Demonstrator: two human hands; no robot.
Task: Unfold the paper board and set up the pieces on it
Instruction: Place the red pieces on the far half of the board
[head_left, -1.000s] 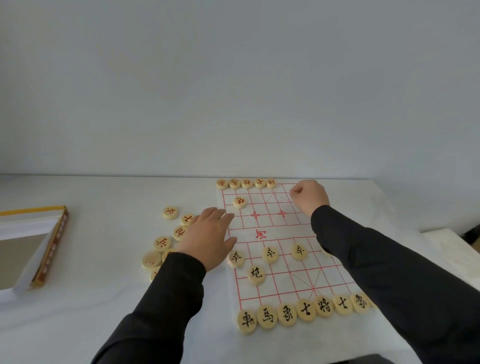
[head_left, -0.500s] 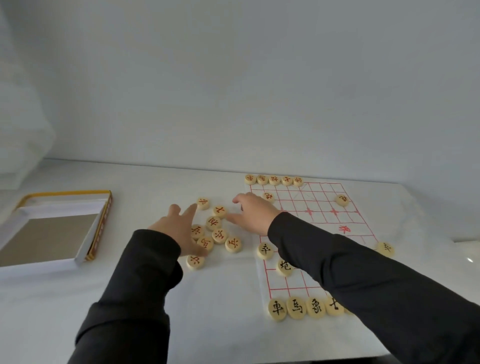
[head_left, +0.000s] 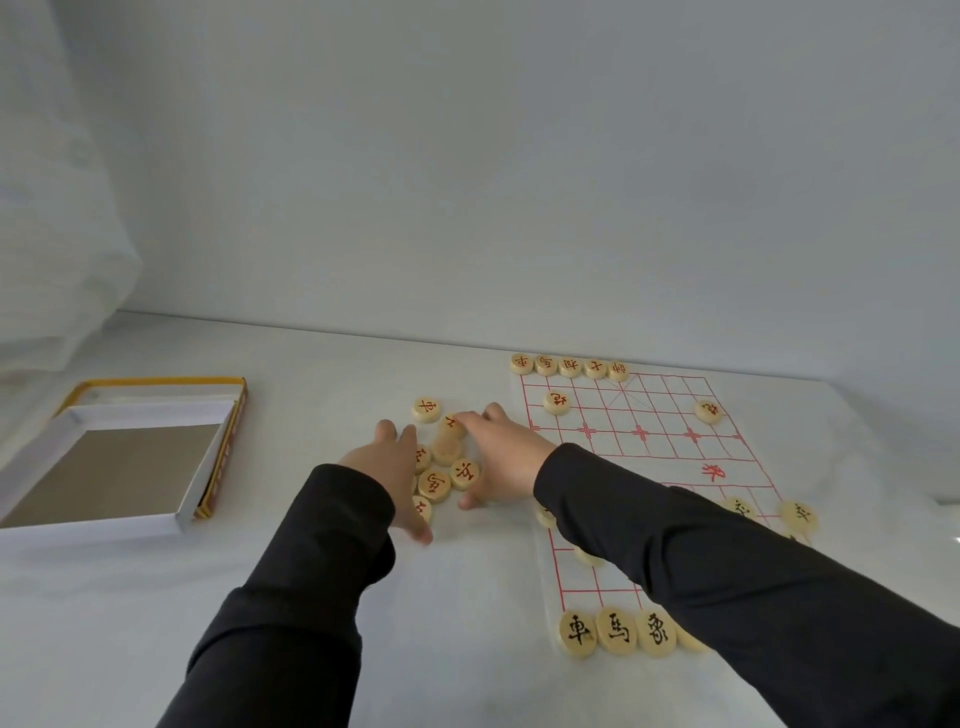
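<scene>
The white table (head_left: 156, 597) carried an unfolded paper board (head_left: 623, 410) at right, loose red-marked pieces (head_left: 434, 483) clustered just beside its left edge, and an open box (head_left: 119, 467) well apart at left

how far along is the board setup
Done: the board lies unfolded; five red pieces fill the left of the far row, two more sit nearer, and black pieces sit along the near edge. In hand: left hand and right hand are at the loose pile beside the board. Left: those reds need placing, and the far row's right half is bare.
</scene>
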